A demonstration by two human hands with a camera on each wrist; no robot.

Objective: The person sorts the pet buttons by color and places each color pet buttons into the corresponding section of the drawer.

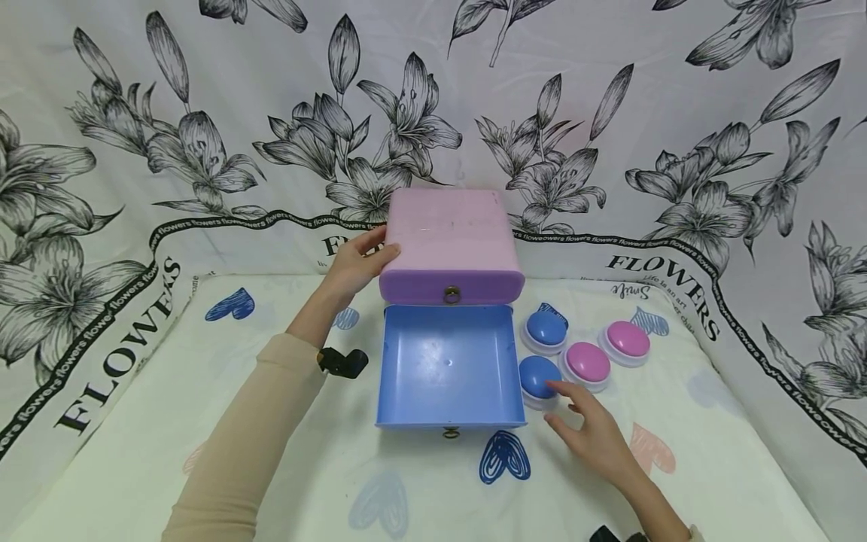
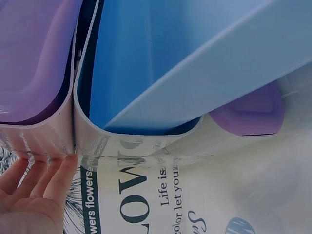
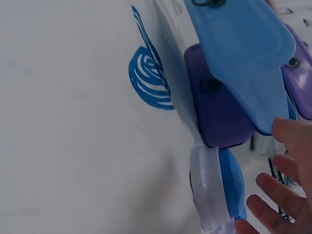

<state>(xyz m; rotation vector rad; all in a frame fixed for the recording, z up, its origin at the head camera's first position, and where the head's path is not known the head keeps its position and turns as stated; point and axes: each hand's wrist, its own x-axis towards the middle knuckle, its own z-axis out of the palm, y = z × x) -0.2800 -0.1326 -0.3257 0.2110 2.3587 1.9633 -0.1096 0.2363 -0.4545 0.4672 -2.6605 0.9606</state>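
Note:
A small pink cabinet (image 1: 450, 226) stands at the back with its blue drawer (image 1: 447, 369) pulled far out and nothing inside it. Purple drawers are above and below; the lower purple drawer (image 3: 217, 105) shows in the right wrist view. My left hand (image 1: 355, 263) rests on the cabinet's left side, fingers against the wall and thumb at the top edge. At the drawer's right, my right hand (image 1: 596, 433) has its fingers spread, fingertips right at the nearer blue round button (image 1: 539, 376) on its white base. In the right wrist view that button (image 3: 231, 183) stands beside the fingers.
Another blue button (image 1: 546, 329) sits farther back, and two pink buttons, one nearer (image 1: 587, 362) and one farther right (image 1: 628, 339), are beside it. A white cloth with heart prints (image 1: 305, 467) covers the surface. Behind hangs a flower-printed curtain (image 1: 576, 45).

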